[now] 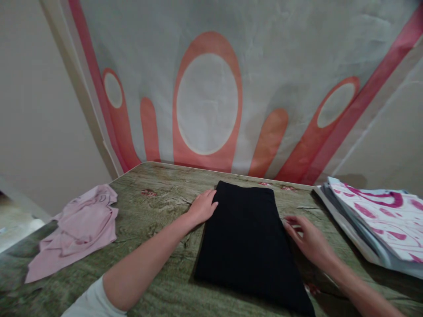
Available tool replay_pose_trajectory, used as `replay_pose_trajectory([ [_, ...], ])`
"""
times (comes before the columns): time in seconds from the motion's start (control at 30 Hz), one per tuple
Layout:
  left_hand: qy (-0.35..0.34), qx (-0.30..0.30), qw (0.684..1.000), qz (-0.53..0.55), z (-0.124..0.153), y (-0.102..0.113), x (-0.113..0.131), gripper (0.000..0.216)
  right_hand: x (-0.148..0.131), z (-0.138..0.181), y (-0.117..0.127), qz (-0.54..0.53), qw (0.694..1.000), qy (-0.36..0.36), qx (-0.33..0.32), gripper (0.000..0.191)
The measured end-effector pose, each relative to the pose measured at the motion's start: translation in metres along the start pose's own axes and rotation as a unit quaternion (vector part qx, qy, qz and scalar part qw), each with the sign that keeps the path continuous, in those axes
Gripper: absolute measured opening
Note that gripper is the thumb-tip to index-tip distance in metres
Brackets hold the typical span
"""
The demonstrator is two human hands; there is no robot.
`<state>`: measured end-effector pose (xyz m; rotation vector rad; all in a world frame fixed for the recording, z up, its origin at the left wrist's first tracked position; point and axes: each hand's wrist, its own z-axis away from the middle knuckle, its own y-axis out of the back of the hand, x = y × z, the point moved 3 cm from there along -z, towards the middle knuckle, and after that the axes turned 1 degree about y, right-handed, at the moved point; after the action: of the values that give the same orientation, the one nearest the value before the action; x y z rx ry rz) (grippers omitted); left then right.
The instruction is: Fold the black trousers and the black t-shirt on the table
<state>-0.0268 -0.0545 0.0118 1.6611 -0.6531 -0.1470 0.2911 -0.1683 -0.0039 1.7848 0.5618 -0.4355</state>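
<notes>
A folded black garment (244, 246), maybe trousers or a skirt, lies flat on the table in front of me. Along its upper left edge rests my left hand (203, 207), fingers stretched out and thumb on the cloth. At the opposite edge, my right hand (306, 237) has curled fingers, with thumb and forefinger closed together at the garment's right side. What its fingertips hold is hard to see, but they touch the black cloth. The garment's kind cannot be made out for certain in this folded form.
A crumpled pink garment (82, 220) lies at the table's left side. On the right stands a stack of folded clothes (380, 220), with a white and magenta printed piece on top. The wood-patterned table (158, 185) ends at a wall with a printed hanging (264, 66).
</notes>
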Motion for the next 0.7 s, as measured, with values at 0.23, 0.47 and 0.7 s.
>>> replay_pose_trajectory([
  [0.23, -0.158, -0.084, 0.984, 0.005, 0.033, 0.006, 0.072, 0.055, -0.041, 0.003, -0.025, 0.137, 0.971, 0.139, -0.136, 0.062],
  [0.47, -0.176, -0.073, 0.981, -0.015, 0.026, -0.012, 0.078, 0.056, -0.019, -0.016, -0.028, 0.173, 0.966, 0.114, -0.158, 0.059],
  [0.7, -0.148, -0.059, 0.987, -0.026, 0.017, -0.021, 0.085, 0.058, 0.01, -0.051, -0.022, 0.21, 0.965, 0.045, -0.149, 0.064],
])
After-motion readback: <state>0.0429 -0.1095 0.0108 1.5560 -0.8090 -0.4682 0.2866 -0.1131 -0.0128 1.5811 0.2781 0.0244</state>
